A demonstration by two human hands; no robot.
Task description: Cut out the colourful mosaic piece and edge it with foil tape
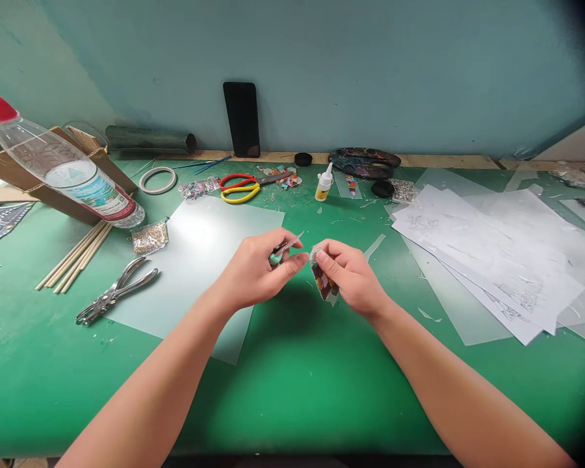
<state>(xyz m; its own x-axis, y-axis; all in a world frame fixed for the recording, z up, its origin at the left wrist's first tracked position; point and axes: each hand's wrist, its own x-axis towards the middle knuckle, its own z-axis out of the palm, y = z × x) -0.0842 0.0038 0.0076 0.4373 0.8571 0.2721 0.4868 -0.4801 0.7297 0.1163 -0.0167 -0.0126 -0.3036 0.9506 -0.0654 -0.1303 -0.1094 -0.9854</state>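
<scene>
My left hand (268,266) is closed around small scissors (286,244) with a green handle, their metal tip pointing up and right. Just to the right, my right hand (346,273) pinches a small colourful patterned piece (323,276) between thumb and fingers; part of it is covered by the thumb. A narrow gap separates the two hands above the green table (292,390). Beyond them stands a white glue bottle (324,185) with a yellow label.
A plastic bottle (78,172) leans at the left, near wooden sticks (78,257), metal pliers (117,291) and a translucent sheet (195,260). Red-and-yellow scissors (241,188) and a black phone (242,120) are at the back. Drawn papers (482,253) lie right.
</scene>
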